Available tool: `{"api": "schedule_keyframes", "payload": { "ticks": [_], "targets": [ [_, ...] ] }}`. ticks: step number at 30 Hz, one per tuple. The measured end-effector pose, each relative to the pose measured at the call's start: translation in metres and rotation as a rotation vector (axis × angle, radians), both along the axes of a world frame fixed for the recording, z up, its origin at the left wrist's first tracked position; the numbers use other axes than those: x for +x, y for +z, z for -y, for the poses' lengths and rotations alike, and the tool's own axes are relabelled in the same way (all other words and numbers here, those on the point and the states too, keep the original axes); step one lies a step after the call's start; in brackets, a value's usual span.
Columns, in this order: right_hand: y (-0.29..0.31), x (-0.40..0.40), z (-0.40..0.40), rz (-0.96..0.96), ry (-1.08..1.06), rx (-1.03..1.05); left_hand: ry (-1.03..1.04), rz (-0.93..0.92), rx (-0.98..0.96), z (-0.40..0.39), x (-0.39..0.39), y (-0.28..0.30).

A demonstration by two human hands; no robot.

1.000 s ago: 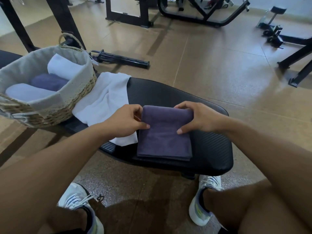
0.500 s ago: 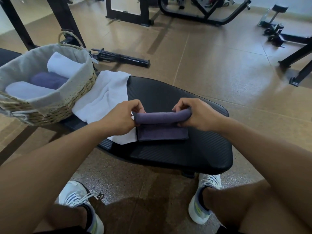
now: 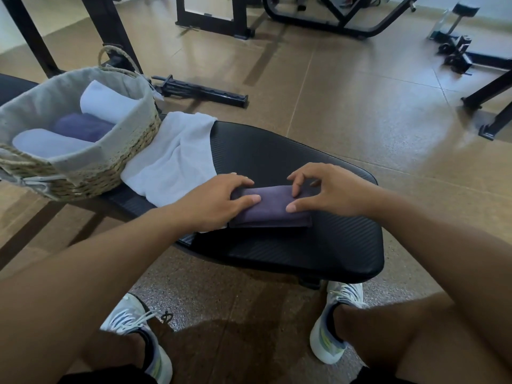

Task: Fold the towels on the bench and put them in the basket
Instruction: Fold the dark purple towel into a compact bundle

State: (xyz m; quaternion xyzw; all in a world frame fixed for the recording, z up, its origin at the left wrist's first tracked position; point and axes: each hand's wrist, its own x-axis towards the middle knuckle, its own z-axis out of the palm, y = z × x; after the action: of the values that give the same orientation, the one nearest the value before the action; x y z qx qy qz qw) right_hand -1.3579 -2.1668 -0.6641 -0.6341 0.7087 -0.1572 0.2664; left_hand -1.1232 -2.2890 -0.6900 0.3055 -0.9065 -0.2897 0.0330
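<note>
Your left hand (image 3: pixel 219 200) lies on the left end of the purple towel (image 3: pixel 270 207), fingers nearly straight over the top, thumb along the near side. Your right hand (image 3: pixel 329 194) arches over the right end, curled fingertips pressing down, thumb at the near edge. The towel sits folded small and narrow on the bench (image 3: pixel 291 245). Just beside it on the left, a white towel (image 3: pixel 171 159) is spread loose, running up to the basket (image 3: pixel 91 167), which holds three rolled towels.
</note>
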Motion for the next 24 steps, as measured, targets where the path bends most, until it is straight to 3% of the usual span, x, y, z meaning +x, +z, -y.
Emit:
{"api": "schedule_keyframes", "payload": {
  "ticks": [7,12,16,24],
  "targets": [
    [0.005,0.009,0.003,-0.121,0.045,0.049,-0.004,0.091,-0.028,0.003,0.002,0.006],
    [-0.001,0.043,0.015,-0.305,0.223,0.052,0.024,0.076,0.044,0.005,0.0,0.012],
    [-0.021,0.058,0.017,-0.397,0.186,0.125,0.056,0.095,0.02,0.011,0.003,0.005],
    [-0.057,0.069,0.004,-0.484,0.037,-0.086,-0.043,0.348,-0.41,-0.01,0.003,-0.029]
  ]
}}
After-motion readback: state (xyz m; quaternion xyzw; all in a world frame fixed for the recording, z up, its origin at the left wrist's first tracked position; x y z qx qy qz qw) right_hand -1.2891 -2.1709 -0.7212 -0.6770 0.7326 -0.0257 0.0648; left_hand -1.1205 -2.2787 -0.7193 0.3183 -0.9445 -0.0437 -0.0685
